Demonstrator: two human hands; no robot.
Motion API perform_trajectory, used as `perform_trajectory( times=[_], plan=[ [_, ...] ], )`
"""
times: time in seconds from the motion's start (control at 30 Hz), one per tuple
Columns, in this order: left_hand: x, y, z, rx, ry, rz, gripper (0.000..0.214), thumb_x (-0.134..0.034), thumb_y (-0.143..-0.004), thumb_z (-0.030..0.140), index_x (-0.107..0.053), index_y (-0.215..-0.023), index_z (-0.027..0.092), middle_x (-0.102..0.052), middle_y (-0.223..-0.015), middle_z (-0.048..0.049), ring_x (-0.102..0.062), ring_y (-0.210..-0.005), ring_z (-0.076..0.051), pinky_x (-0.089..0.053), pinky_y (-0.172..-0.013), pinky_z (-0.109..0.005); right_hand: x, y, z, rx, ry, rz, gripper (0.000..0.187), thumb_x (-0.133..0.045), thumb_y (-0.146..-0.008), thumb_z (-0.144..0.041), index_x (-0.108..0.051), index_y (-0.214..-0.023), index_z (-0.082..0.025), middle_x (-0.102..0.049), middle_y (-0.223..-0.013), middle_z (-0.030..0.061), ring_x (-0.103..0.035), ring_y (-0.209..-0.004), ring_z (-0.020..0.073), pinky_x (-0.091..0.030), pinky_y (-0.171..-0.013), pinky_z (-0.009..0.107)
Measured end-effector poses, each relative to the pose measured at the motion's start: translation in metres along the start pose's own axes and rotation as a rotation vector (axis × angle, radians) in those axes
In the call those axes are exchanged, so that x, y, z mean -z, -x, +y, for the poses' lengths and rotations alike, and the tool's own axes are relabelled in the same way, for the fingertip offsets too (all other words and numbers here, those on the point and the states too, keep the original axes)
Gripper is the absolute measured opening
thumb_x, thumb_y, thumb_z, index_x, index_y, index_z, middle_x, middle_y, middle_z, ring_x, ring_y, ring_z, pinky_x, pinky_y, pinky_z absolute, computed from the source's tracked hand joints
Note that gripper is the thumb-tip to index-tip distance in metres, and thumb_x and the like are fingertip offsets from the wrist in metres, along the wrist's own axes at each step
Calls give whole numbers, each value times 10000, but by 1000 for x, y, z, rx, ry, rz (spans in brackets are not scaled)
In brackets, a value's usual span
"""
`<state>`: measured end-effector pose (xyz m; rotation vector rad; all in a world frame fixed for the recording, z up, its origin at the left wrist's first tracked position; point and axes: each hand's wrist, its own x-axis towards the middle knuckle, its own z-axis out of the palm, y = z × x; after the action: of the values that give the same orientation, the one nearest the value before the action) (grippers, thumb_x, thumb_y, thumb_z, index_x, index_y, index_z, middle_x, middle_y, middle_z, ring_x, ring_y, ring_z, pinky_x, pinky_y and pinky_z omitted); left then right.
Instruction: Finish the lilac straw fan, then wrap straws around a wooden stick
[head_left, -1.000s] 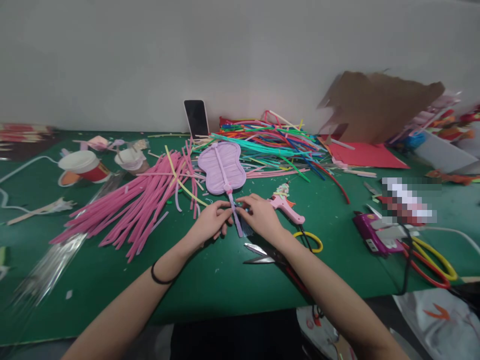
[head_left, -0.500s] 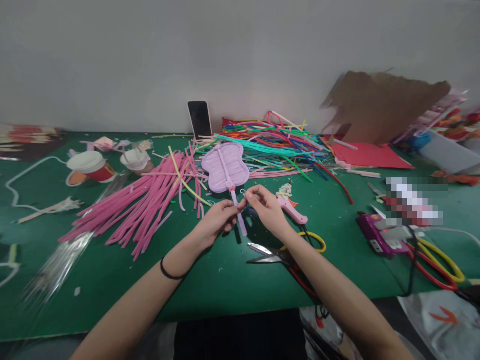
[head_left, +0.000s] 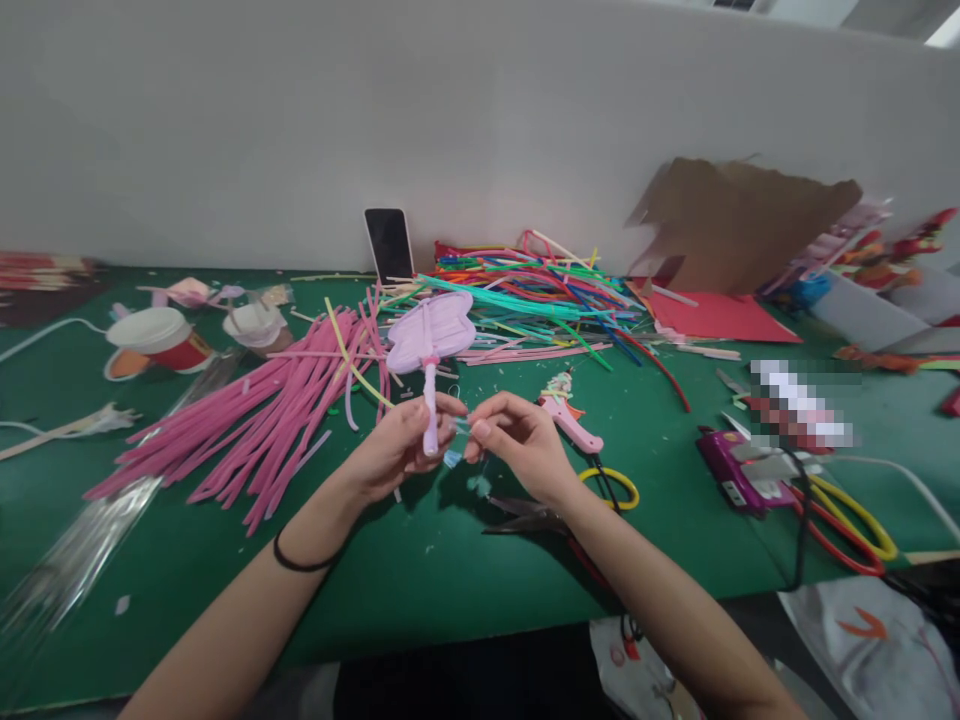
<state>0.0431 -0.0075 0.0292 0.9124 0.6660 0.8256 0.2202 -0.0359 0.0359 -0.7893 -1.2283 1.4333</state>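
My left hand [head_left: 401, 440] is closed round the handle of a lilac butterfly-shaped fan [head_left: 433, 335], which tilts up and away from me. The handle's lower end sticks out over my fingers. Close beside it, my right hand [head_left: 517, 440] is pinched shut, its fingertips almost meeting those of my left. Small pale-blue bits [head_left: 452, 458] hang between and below the hands; what the right fingertips pinch is too small to make out. Under my right wrist lie open scissors [head_left: 529, 520] with yellow and red handles. A pink glue gun [head_left: 574, 422] rests just beyond that hand.
Pink pipe cleaners [head_left: 262, 410] spread out at left, near a paper cup [head_left: 161, 335]. Behind the fan lies a pile of many-coloured pipe cleaners [head_left: 525, 290], with a phone [head_left: 390, 245] propped up. At right are a purple power strip [head_left: 739, 475], more scissors [head_left: 855, 515] and red sheets [head_left: 712, 313].
The fan has come nearer to me and tipped, its handle now pointing more toward me. My hands have shifted slightly left and drawn apart a little. The view has turned slightly.
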Motion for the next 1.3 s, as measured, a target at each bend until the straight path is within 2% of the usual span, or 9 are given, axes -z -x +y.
perform_trajectory(
  times=[0.1, 0.2, 0.37, 0.5, 0.6, 0.7, 0.83, 1.13, 1.3],
  plan=[
    [-1, -2, -3, -104, -88, 149, 449, -734, -704, 581, -619, -787, 154, -425, -476, 75, -279, -331, -11, -171, -310, -135, -1, 3, -1, -10, 20, -41, 250, -722, -792, -426, -680, -903, -207, -729, -696, 1, -702, -650, 150, -566, -656, 289],
    [-5, -2, -5, -233, -202, 292, 458, -726, -695, 596, -578, -723, 163, -522, -496, 44, -420, -356, -53, -294, -338, -160, -1, 5, 1, -18, 57, -70, 245, -728, -785, -419, -707, -903, -205, -753, -778, 21, -727, -731, 170, -575, -719, 309],
    [-21, 6, -2, -363, -299, 402, 446, -773, -712, 444, -530, -1010, 218, -705, -765, -12, -685, -666, -177, -532, -617, -262, -2, 6, 6, -5, 47, -43, 198, -746, -774, -385, -696, -844, -207, -748, -777, 12, -731, -763, 176, -569, -748, 311],
    [-28, 16, -3, -487, -476, 364, 392, -686, -809, 361, -596, -1164, 223, -708, -1058, -89, -677, -982, -247, -533, -836, -336, -2, 5, 7, 5, 15, -11, 186, -750, -773, -377, -697, -844, -213, -746, -820, 12, -725, -745, 164, -569, -768, 320],
    [-26, 21, -7, -554, -571, 260, 345, -590, -868, 375, -658, -1169, 220, -657, -1206, -112, -634, -1071, -275, -516, -882, -367, -1, 6, 5, 9, -12, -38, 180, -759, -767, -370, -697, -843, -218, -739, -827, 11, -718, -732, 159, -565, -761, 319],
    [-21, 21, -9, -593, -585, 215, 384, -581, -866, 407, -662, -1195, 227, -653, -1223, -112, -621, -1079, -283, -514, -877, -375, 1, 7, 2, 1, -51, -75, 193, -729, -796, -404, -688, -829, -218, -727, -757, 6, -696, -688, 148, -553, -746, 315],
    [-20, 20, -9, -595, -545, 241, 433, -644, -824, 424, -660, -1207, 222, -654, -1234, -121, -626, -1074, -295, -518, -888, -391, 2, 7, 2, -5, -104, -20, 234, -706, -808, -451, -676, -824, -220, -709, -697, -3, -666, -671, 143, -535, -732, 303],
    [-13, 16, -17, -691, -604, 246, 426, -738, -776, 294, -677, -1195, 248, -677, -1192, -107, -660, -1010, -261, -574, -745, -309, -2, 6, 5, 29, -129, 30, 176, -711, -815, -397, -677, -847, -227, -674, -626, -12, -678, -856, 178, -500, -930, 365],
    [-10, 15, -18, -727, -647, 276, 384, -729, -790, 258, -685, -1172, 267, -700, -1129, -88, -677, -950, -229, -572, -750, -300, -2, 6, 6, 22, -113, 24, 183, -706, -819, -403, -680, -851, -224, -700, -658, -5, -688, -828, 173, -517, -890, 353]
  ],
)
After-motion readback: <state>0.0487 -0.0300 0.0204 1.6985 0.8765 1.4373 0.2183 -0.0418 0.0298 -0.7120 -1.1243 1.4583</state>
